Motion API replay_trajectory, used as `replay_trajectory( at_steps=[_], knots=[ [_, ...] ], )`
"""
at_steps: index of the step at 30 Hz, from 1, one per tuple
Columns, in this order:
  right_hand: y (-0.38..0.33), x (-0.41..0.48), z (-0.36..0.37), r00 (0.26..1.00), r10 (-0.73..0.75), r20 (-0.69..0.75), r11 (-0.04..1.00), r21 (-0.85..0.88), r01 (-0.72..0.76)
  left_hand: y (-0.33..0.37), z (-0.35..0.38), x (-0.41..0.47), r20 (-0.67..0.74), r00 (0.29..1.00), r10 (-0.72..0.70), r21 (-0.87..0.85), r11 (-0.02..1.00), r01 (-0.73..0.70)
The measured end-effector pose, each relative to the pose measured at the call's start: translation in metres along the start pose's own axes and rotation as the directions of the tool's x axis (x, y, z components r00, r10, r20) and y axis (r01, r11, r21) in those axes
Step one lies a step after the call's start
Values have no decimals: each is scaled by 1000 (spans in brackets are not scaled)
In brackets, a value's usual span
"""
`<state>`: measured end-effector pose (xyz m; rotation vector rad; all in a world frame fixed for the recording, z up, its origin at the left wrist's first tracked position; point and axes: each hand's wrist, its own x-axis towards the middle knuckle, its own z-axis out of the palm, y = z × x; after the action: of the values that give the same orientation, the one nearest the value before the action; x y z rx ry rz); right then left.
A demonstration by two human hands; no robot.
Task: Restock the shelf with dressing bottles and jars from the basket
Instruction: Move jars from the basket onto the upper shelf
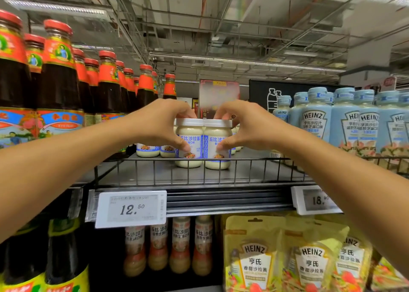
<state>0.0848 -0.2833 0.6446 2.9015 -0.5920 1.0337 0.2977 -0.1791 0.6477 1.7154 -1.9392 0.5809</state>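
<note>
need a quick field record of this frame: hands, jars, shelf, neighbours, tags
left hand: grips left jar, fingers over lid, thumb on label
right hand: grips right jar, same way
jars: white lids, upright, side by side, touching, at front of shelf
set down: cannot tell
behind: more jars, same kind
left neighbours: red-capped dark bottles
right neighbours: pale blue Heinz bottles
tags: 12.50 tag, 18.90 tag

Person's left hand (pixel 159 123) gripping left jar (pixel 192 130), right hand (pixel 250 126) gripping right jar (pixel 218 131), jars touching, on shelf (pixel 261 170)
</note>
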Motion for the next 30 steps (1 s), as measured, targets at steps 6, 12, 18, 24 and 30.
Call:
replay_trajectory(
  at_steps=[6, 12, 18, 24, 30],
  knots=[
    [18, 24, 3, 995, -14, 95, 991, -131, 26, -18, 15, 27, 32, 998, 59, 48, 997, -60],
    [34, 44, 10, 988, -3, 158, 976, -216, 38, -31, 30, 50, 70, 995, 72, 84, 993, -78],
    [38, 62, 17, 975, 8, 222, 936, -345, 70, -41, 36, 62, 99, 994, 53, 85, 994, -62],
    [41, 68, 17, 971, -5, 238, 922, -376, 97, -47, 37, 66, 125, 991, 57, 22, 998, -60],
    [43, 65, 19, 974, -7, 227, 923, -373, 94, -52, 43, 65, 109, 990, 89, 47, 994, -94]
  ],
)
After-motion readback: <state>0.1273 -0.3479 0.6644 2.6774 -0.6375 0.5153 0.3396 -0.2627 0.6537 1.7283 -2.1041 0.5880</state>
